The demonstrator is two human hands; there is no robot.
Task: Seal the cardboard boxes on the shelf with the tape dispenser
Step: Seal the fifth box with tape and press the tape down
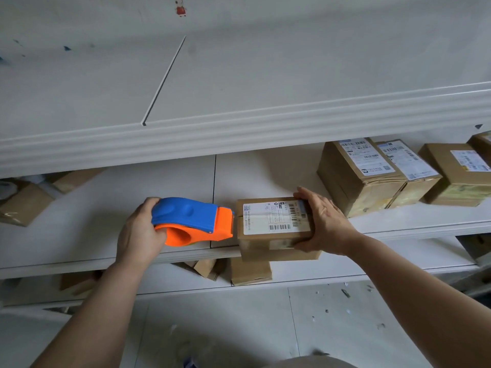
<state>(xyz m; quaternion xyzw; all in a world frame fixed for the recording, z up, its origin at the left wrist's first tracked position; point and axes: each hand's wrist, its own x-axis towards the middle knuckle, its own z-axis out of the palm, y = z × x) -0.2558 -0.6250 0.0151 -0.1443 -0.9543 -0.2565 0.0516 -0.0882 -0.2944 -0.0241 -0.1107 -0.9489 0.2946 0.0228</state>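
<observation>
A small cardboard box [276, 229] sits at the front edge of the white middle shelf [106, 208], its front face hanging slightly past the lip. A white shipping label [273, 217] with barcodes covers most of its top. The right hand [322, 221] grips the box's right end, fingers curled over the top far corner and the thumb pressed along the lower front face.

Just to the box's left, the tape dispenser [192, 221], blue on top and orange below and at the nose, is held level with the box top. Its orange nose touches or nearly touches the box's left edge; which one cannot be told. The left hand [142, 232] is wrapped around the dispenser's rear, fingers closed over the blue shell and the thumb tucked at the orange ring.

Farther right on the same shelf stand three larger labelled boxes [358, 179] in a row, closed, the first two touching; part of a fourth shows at the frame's edge. At the far left of the shelf lie a few brown cardboard pieces [26, 203], partly hidden under the upper shelf [239, 126]. On the lower shelf [318, 272], beneath the held box, are a small upright box [251, 272] and some folded cardboard [204, 266]. What any of the boxes holds cannot be seen.
</observation>
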